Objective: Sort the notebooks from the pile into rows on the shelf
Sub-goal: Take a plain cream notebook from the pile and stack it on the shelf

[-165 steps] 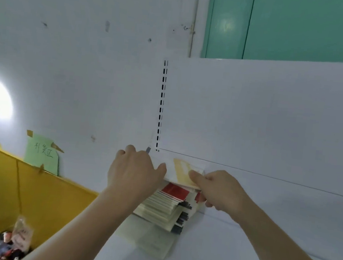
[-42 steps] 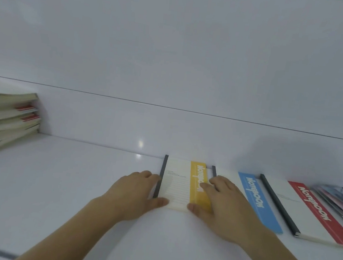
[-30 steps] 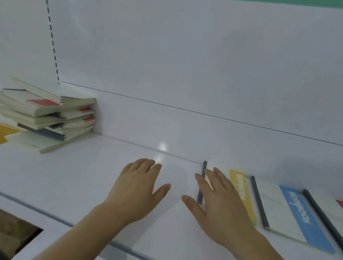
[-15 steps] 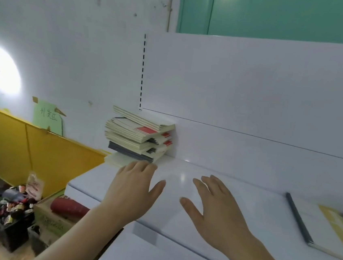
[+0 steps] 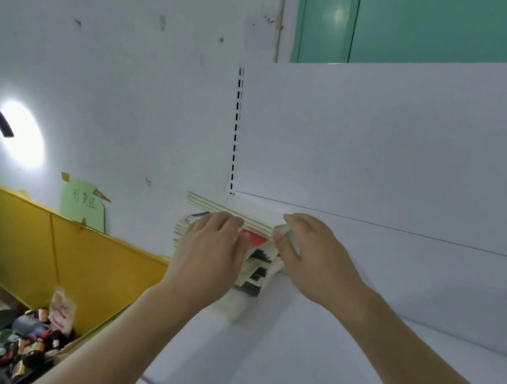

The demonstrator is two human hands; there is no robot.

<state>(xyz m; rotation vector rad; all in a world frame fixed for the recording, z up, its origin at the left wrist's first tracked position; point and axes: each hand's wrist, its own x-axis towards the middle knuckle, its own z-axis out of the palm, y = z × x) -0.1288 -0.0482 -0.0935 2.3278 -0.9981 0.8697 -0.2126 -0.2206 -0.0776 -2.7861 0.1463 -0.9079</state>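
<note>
Head view: a pile of notebooks (image 5: 258, 255) is seen at the left end of the white shelf (image 5: 338, 357), against its back panel, with a red cover patch showing under the top notebook (image 5: 231, 213). The left hand (image 5: 207, 259) is laid against the pile's front, fingers straight. The top notebook's right end is touched by the right hand (image 5: 317, 261), fingers extended and relaxed. A green note (image 5: 83, 205) with illegible handwriting is taped to the wall beyond.
</note>
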